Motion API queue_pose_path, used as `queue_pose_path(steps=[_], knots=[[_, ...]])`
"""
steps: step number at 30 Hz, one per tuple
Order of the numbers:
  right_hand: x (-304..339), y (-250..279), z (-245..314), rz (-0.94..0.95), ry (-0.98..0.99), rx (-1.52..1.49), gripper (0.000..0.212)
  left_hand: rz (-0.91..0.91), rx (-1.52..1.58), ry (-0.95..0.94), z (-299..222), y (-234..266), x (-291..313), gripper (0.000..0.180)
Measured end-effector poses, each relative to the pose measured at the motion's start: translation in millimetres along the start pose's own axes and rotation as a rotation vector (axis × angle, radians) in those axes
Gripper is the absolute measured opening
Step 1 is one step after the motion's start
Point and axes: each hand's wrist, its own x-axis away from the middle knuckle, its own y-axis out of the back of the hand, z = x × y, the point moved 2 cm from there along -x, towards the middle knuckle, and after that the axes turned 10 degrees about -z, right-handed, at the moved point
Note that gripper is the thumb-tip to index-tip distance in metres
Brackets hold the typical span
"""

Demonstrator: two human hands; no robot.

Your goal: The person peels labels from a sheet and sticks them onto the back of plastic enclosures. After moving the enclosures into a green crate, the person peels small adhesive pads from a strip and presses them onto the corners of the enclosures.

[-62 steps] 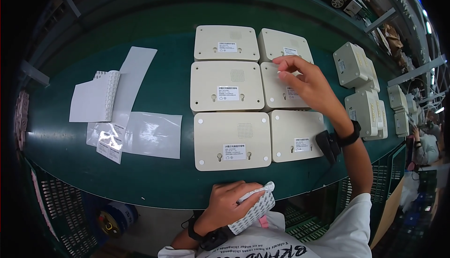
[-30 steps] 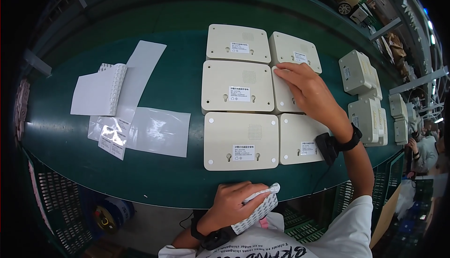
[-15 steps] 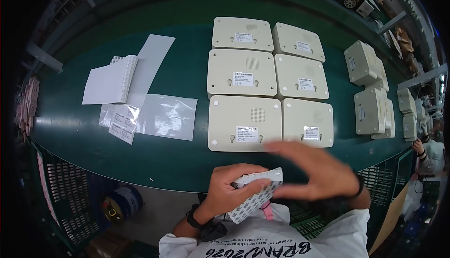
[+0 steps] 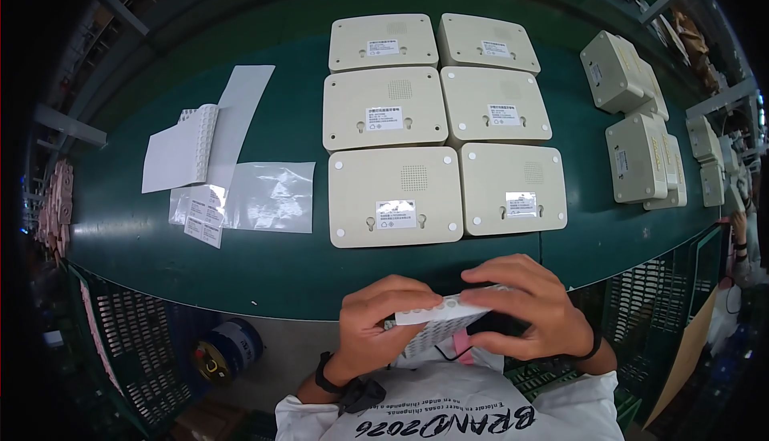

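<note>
My left hand [image 4: 380, 322] grips a folded white sheet of round adhesive pads [image 4: 432, 313] with a printed backing. It is held in front of my body, below the table's near edge. Over the sheet's right end lies my right hand [image 4: 525, 313], its fingers curved against the upper edge and its thumb apart below. Whether a pad is between those fingers does not show. Just beyond, cream plastic boxes [image 4: 396, 173] lie in two columns, label side up. The two nearest carry round white pads at their corners, like the middle right box [image 4: 497, 92].
White release paper and a pad sheet [image 4: 176, 149] lie at the left of the green table [image 4: 264, 269], with a label strip [image 4: 204, 221] and a clear plastic sheet [image 4: 276, 193]. More boxes [image 4: 633, 153] stand at right. Green crates [image 4: 132, 345] and a blue drum [image 4: 232, 345] are below.
My right hand has come from above the nearest boxes down onto the sheet's right end. My left hand has tilted the sheet flatter. The view has shifted slightly.
</note>
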Motion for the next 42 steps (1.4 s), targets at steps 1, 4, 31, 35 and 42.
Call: queue_pose_path(steps=[1, 4, 31, 35, 42], knots=[[-2, -1, 4, 0.013, 0.080, 0.045, 0.030, 0.034, -0.021, -0.070, -1, -1, -2, 0.029], [3, -1, 0, 0.008, 0.144, 0.071, 0.030, 0.044, 0.061, 0.015, 2, 0, 0, 0.030], [4, -15, 4, 0.025, 0.082, 0.064, 0.024, 0.048, -0.003, -0.215, 0, -10, -4, 0.023], [7, -20, 5, -0.008, 0.124, 0.079, 0.024, 0.072, 0.026, -0.223, -1, -10, -2, 0.022], [6, -24, 2, -0.063, 0.144, 0.117, 0.024, 0.110, -0.025, -0.130, -2, -2, -5, 0.023]])
